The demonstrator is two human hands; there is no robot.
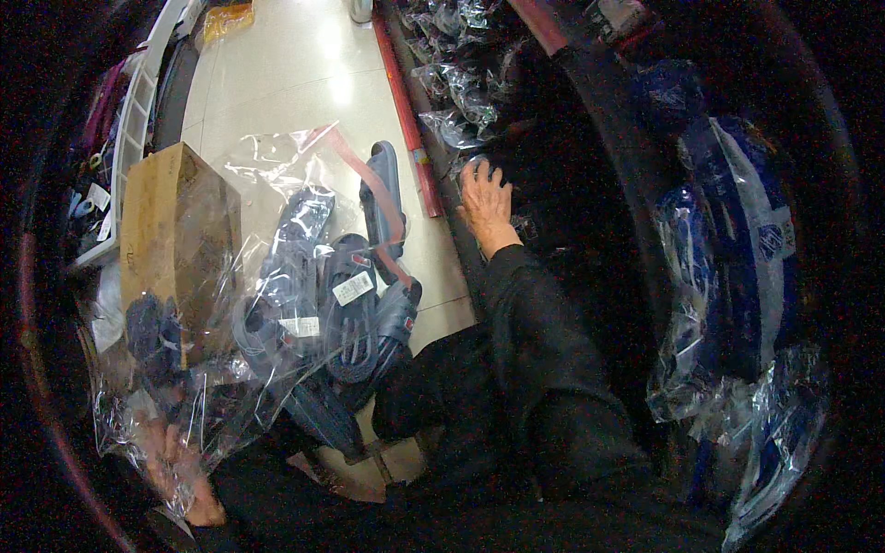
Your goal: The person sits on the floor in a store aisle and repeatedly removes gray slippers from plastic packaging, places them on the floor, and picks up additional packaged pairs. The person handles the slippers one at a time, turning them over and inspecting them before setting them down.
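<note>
My left hand (176,460) is at the lower left, its fingers seen through crumpled film and closed on a large clear plastic bag (256,377). Behind the film lie several grey-blue slippers (356,318), two bearing white labels. One more slipper (382,193) rests on the floor beside the bag's pink-red strip (370,180). A dark blue item (148,325) shows through the bag just above my left fingers. My right hand (487,197) reaches into a dark shelf, fingers over a dark plastic-wrapped item; its grip is hidden.
A cardboard box (152,228) stands at the left beside a white rack (131,131). A red shelf edge (408,117) runs along the right of the tiled floor (290,90). Plastic-wrapped goods (456,83) line the shelf. Blue wrapped packages (740,242) hang far right.
</note>
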